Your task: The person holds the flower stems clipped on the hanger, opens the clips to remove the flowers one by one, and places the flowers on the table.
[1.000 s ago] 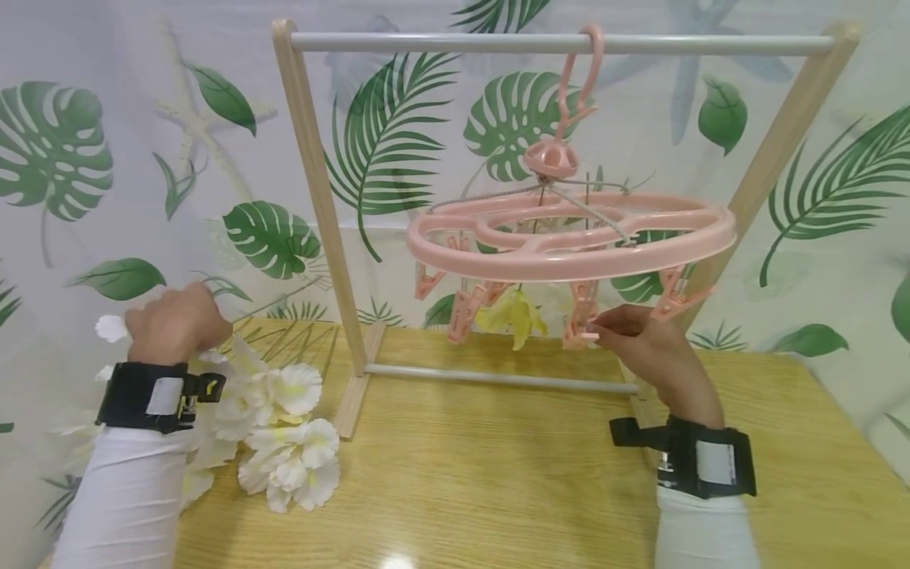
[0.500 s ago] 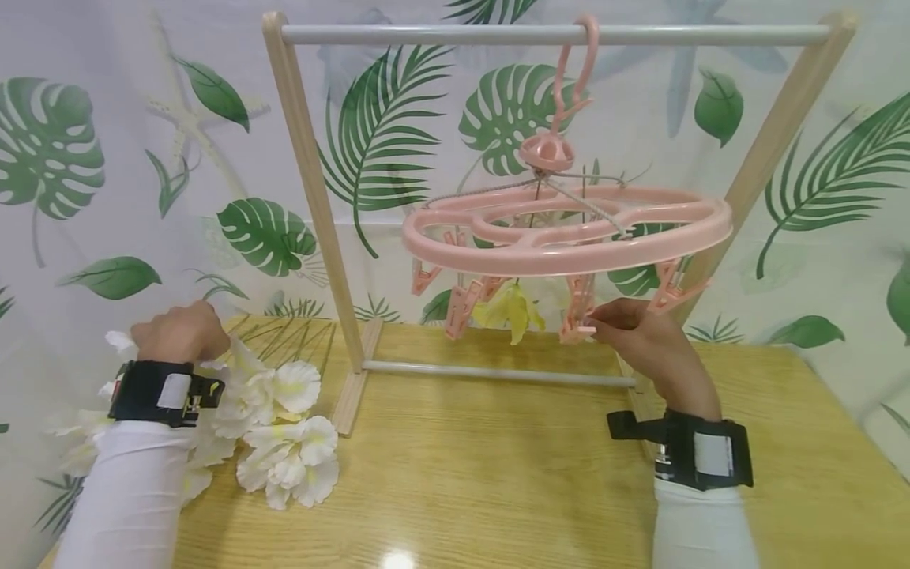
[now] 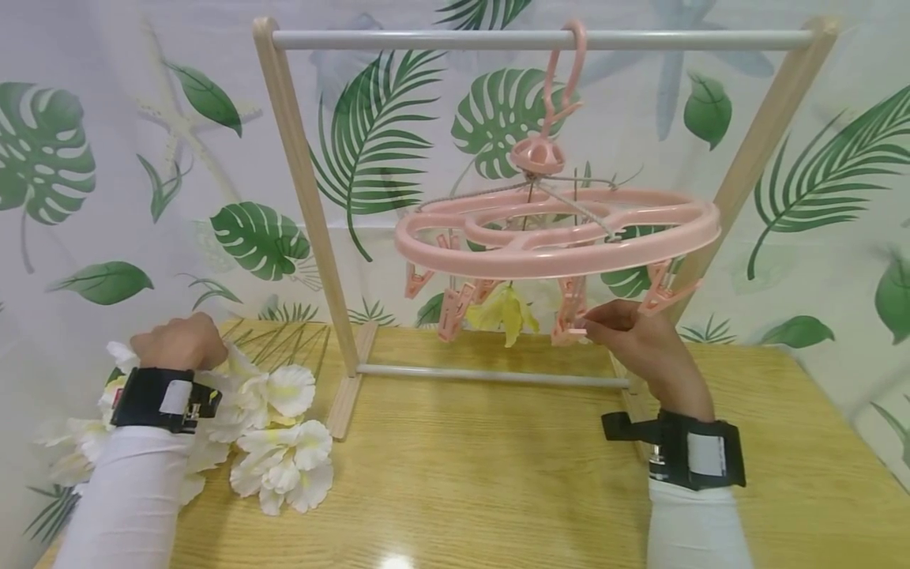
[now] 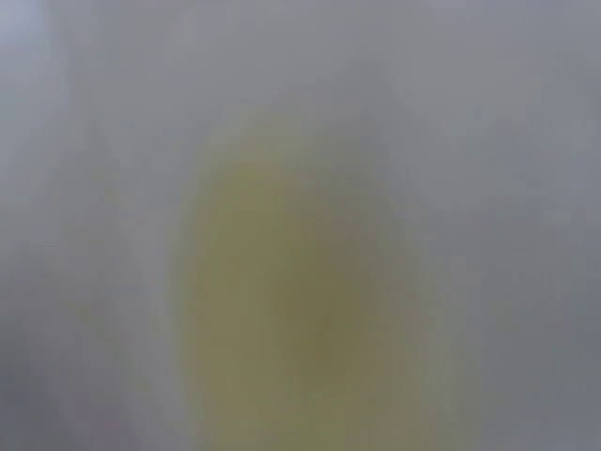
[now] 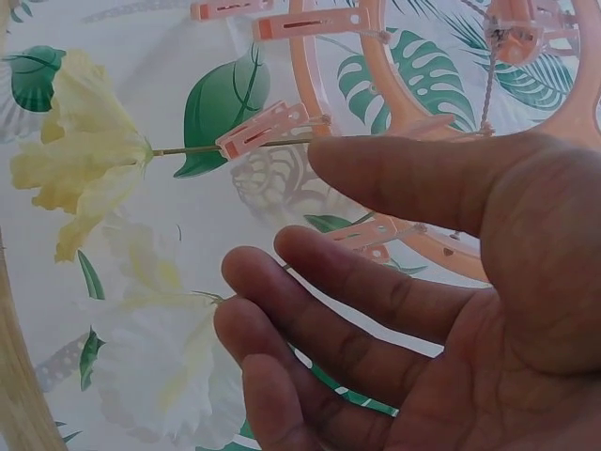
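A pink clip hanger [image 3: 554,261] hangs by its hook from the rack's top bar. At its lower right, my right hand [image 3: 647,344] has its fingertips at a pink clip [image 3: 569,312]. The right wrist view shows a gap between the thumb [image 5: 404,178] and the loosely bent fingers [image 5: 347,310]. A yellow flower [image 5: 84,155] hangs head down, its stem in a clip [image 5: 263,130]. A white flower [image 5: 160,348] shows faintly below it. My left hand [image 3: 181,341] is over white flowers [image 3: 284,466], knuckles up, its fingertips hidden. In the left wrist view a blurred petal [image 4: 272,301] fills the frame.
The rack has wooden side posts [image 3: 302,182], a top bar [image 3: 426,39] and a low crossbar [image 3: 490,375] over the wooden table [image 3: 483,474]. Several flower stems [image 3: 284,341] lie at the left back. A leaf-patterned cloth [image 3: 419,118] stands behind.
My left hand has sunk slightly toward the white flowers. The right hand stays at the same clip. The whole head view has shifted a little, so the rack appears further left.
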### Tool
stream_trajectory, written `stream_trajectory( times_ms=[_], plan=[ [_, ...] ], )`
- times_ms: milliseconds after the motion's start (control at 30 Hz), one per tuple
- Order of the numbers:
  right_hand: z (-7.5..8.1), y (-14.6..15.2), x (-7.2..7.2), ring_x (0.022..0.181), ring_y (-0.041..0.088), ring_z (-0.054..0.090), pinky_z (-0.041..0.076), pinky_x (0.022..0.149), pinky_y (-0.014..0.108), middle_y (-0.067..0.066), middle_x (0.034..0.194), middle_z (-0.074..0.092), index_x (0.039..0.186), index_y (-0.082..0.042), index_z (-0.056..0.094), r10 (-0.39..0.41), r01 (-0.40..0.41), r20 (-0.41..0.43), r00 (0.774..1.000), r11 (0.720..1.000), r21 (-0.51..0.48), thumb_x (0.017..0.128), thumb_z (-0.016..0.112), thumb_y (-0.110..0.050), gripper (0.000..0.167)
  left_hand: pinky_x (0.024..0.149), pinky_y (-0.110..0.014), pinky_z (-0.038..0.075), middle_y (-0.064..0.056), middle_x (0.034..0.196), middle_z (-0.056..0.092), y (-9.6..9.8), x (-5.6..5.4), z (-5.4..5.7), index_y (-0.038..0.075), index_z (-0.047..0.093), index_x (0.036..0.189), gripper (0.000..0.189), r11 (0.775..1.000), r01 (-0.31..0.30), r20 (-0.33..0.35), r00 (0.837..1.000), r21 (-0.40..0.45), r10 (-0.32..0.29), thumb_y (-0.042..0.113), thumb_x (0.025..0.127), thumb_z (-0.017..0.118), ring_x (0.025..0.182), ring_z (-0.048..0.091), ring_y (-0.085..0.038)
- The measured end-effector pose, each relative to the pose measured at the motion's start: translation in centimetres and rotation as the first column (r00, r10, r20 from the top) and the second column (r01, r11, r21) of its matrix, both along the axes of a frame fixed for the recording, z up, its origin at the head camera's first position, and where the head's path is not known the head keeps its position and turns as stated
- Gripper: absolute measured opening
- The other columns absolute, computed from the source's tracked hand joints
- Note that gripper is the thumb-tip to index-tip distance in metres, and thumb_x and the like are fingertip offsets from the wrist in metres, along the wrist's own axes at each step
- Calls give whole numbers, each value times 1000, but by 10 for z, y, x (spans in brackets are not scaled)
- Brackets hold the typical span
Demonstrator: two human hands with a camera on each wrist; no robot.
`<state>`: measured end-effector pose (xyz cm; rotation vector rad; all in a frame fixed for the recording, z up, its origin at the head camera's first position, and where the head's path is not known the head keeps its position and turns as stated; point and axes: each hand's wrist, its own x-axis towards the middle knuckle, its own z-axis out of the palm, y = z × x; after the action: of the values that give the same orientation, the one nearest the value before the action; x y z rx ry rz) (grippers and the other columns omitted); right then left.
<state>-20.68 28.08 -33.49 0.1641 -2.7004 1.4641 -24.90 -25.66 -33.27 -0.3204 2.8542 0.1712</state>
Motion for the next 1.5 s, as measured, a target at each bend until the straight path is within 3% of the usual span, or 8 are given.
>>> stream_trajectory(
  times_ms=[267, 400, 500, 700, 967, 1167, 1367, 1500],
  plan=[
    [-4, 0, 0, 104, 30, 61, 48, 87, 38, 23, 116, 66, 126, 6, 61, 14, -14, -39, 999, 1000, -4, 100, 63, -14, 33, 89, -66, 37, -26, 94, 64, 5, -1, -3, -9, 61, 104, 25, 1000, 8, -7, 1000, 21, -8, 13, 92, 56, 89, 59, -45],
    [-4, -3, 0, 107, 32, 60, 46, 87, 39, 22, 118, 66, 121, 6, 64, -2, 3, -16, 1000, 1000, 23, 101, 63, -19, 32, 85, -67, 37, -27, 95, 64, 16, 6, 8, -8, 64, 100, 23, 993, 79, -151, 986, 87, -65, 13, 91, 58, 88, 58, -45],
    [-4, -4, -1, 107, 32, 59, 46, 86, 39, 23, 119, 65, 121, 6, 64, -13, 14, -16, 1000, 999, 38, 102, 62, -21, 33, 82, -66, 41, -28, 103, 68, 37, 13, 19, -6, 70, 106, 27, 978, 181, -337, 931, 102, -137, 12, 92, 56, 91, 61, -46],
    [-4, -7, -1, 116, 36, 57, 46, 91, 44, 26, 127, 62, 127, 4, 62, -36, 35, 16, 999, 999, 27, 103, 61, -24, 38, 53, -40, 47, -23, 99, 72, 101, 20, 24, -6, 74, 108, 26, 921, 366, -609, 763, 132, -216, 11, 95, 58, 75, 65, -34],
    [-4, -11, -2, 104, 33, 58, 46, 81, 36, 25, 122, 65, 126, 5, 64, -52, 53, -16, 999, 997, 54, 100, 62, -15, 33, 51, -41, 45, -20, 86, 71, 136, 19, 7, -8, 74, 99, 23, 912, 343, -757, 650, 223, -59, 11, 92, 63, 66, 63, -33],
    [-4, -12, -2, 103, 30, 61, 46, 78, 35, 22, 115, 70, 116, 3, 72, -35, 39, -88, 995, 998, 43, 98, 69, -22, 31, 49, -38, 41, -20, 86, 71, 137, 20, 6, -7, 74, 100, 25, 914, 334, -768, 639, 228, -42, 14, 92, 64, 65, 62, -33],
    [-4, -14, -3, 103, 28, 63, 47, 79, 34, 16, 110, 72, 111, 0, 74, -31, 34, -95, 995, 999, 34, 97, 71, -26, 31, 45, -39, 40, -17, 78, 71, 142, 34, 10, -4, 76, 95, 24, 952, 252, -761, 648, 175, -32, 18, 90, 66, 61, 61, -33],
    [-3, -16, -3, 110, 30, 62, 47, 84, 36, 18, 117, 71, 119, 0, 72, -35, 37, -55, 998, 999, 28, 97, 70, -28, 36, 44, -41, 43, -13, 75, 71, 156, 41, 10, 1, 77, 91, 23, 948, 279, -746, 662, 155, -72, 22, 90, 69, 60, 64, -32]
  ],
)
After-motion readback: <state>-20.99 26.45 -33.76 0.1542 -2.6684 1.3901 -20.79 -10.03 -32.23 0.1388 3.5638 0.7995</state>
